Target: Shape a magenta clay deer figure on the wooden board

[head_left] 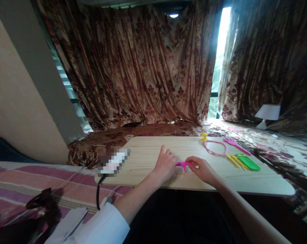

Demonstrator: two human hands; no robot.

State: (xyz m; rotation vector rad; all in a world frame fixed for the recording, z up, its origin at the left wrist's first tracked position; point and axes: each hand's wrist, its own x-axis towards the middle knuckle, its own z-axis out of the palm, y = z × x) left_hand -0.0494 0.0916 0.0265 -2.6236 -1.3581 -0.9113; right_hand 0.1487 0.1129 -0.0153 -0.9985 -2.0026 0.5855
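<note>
A small bright pink piece (183, 164), narrow with a short prong pointing down, spans the gap between my two hands just above the table (145, 152). At its left end, my left hand (165, 162) is closed on it, one finger sticking up and away. My right hand (198, 166) pinches the other end between thumb and fingertips. What the piece is made of is too small to tell, and both its ends are hidden by my fingers.
On the table's right lie a pink ring (216, 148), a pink hand-shaped stick (237, 146), yellow strips (236, 160) and a flat green piece (249, 163). A yellow mushroom-like item (204, 136) stands at the back edge. A blurred-out device (114, 162) sits left. A lamp (267, 112) stands beyond.
</note>
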